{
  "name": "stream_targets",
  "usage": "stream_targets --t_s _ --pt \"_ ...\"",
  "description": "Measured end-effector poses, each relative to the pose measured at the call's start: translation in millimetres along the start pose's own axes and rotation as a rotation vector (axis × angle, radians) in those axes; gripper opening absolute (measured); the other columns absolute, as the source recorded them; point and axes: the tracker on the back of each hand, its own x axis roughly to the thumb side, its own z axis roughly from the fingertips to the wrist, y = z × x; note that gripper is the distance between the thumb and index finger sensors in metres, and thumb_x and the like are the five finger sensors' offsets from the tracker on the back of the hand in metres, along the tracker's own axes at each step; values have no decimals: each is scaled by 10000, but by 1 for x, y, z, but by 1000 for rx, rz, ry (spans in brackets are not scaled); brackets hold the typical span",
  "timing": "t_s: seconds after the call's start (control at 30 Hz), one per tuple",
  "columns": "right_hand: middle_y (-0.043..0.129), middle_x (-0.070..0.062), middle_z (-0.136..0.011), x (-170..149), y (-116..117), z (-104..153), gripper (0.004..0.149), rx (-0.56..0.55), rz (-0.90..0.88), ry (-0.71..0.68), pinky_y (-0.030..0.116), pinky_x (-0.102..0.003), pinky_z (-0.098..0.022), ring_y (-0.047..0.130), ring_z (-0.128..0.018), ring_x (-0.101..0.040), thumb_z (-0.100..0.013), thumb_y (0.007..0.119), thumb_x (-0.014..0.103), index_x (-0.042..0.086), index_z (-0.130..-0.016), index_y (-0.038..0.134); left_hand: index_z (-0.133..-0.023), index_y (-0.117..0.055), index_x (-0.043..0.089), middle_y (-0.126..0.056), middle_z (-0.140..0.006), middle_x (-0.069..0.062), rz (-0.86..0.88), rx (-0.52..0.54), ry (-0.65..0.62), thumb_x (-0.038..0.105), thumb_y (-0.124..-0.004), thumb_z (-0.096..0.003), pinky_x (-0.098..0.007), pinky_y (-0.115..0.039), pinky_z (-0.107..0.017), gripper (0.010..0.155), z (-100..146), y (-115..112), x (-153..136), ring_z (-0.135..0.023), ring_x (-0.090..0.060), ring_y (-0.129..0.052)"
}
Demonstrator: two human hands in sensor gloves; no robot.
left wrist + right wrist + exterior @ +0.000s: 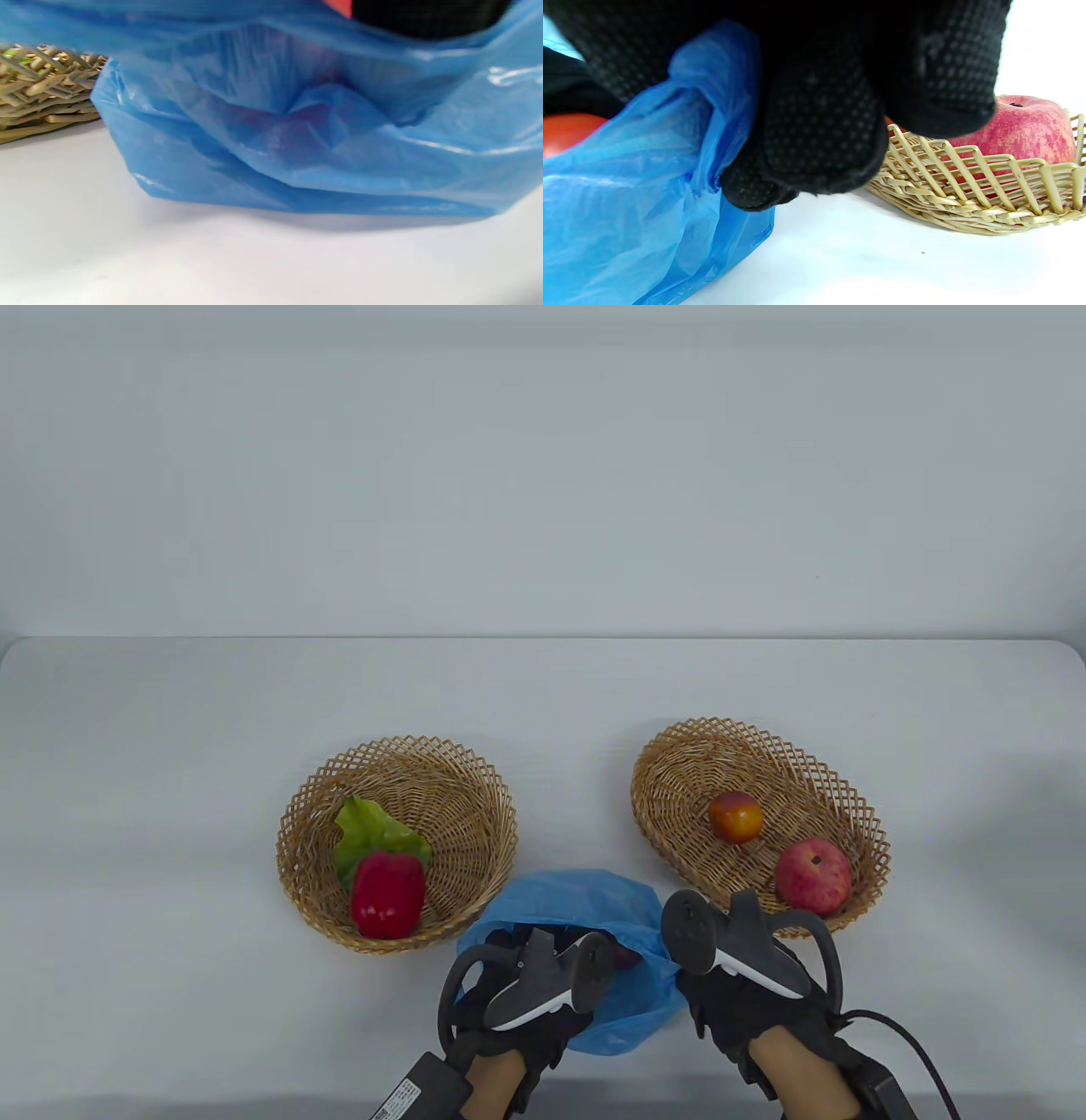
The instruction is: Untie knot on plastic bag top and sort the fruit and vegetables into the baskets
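Note:
A blue plastic bag point(585, 916) lies open between two wicker baskets, close to the table's front edge. My left hand point(543, 976) reaches into its mouth; the tracker hides its fingers. In the left wrist view the bag point(297, 140) fills the frame, with a black glove patch point(424, 17) beside a red-orange bit point(339, 6). My right hand point(721, 976) pinches the bag's right rim point(712, 106) between curled fingers point(818, 140). A red-orange item point(564, 131) shows inside the bag point(628, 203).
The left basket point(475, 780) holds a lettuce leaf point(373, 836) and a red pepper point(389, 895). The right basket point(679, 755) holds a small orange-red fruit point(736, 817) and an apple point(813, 876), just beyond my right hand. A cable point(916, 1052) trails from the right wrist.

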Motion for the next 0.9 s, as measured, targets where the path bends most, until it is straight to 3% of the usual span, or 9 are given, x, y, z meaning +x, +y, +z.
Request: stream_targets --t_s 0.1,0.33,0.47,0.73,0.9 --pt "1097 -31 -559 1 0 0 413 2 -1 -5 878 -433 -366 1062 -344 -183 -419 922 329 186 -805 887 -1088 -158 222 -420 -1168 -133 -1 -31 -4 542 -883 -347 -632 -510 -755 1085 -2 -2 0 -1051 -426 -653" --pt "1097 -31 -558 0 1 -1 413 1 2 4 879 -433 -364 1062 -343 -183 -418 922 329 187 -804 888 -1098 -287 205 -552 -1126 -141 34 11 -10 611 -875 -323 -611 -559 -750 1054 2 5 -3 -992 -387 -761" --pt "1098 -30 -557 -1 1 -1 411 -9 -4 6 879 -432 -364 1062 -342 -182 -419 921 329 186 -804 889 -1101 -290 221 -555 -1133 -118 188 105 -56 630 -869 -322 -597 -561 -766 1054 12 20 -9 -1003 -362 -765" --pt "1098 -31 -555 -5 1 -3 411 -11 -13 21 880 -431 -363 1062 -342 -181 -420 920 330 188 -804 887 -1101 -297 237 -563 -1135 -92 501 196 -295 648 -869 -312 -590 -567 -771 1057 32 40 -19 -1004 -337 -770" --pt "1097 -30 -557 -8 2 -4 412 -3 -14 28 880 -431 -362 1062 -341 -182 -419 920 330 186 -804 887 -1105 -313 226 -574 -1131 -103 799 374 -402 648 -878 -318 -597 -571 -765 1057 52 60 -48 -993 -346 -780"
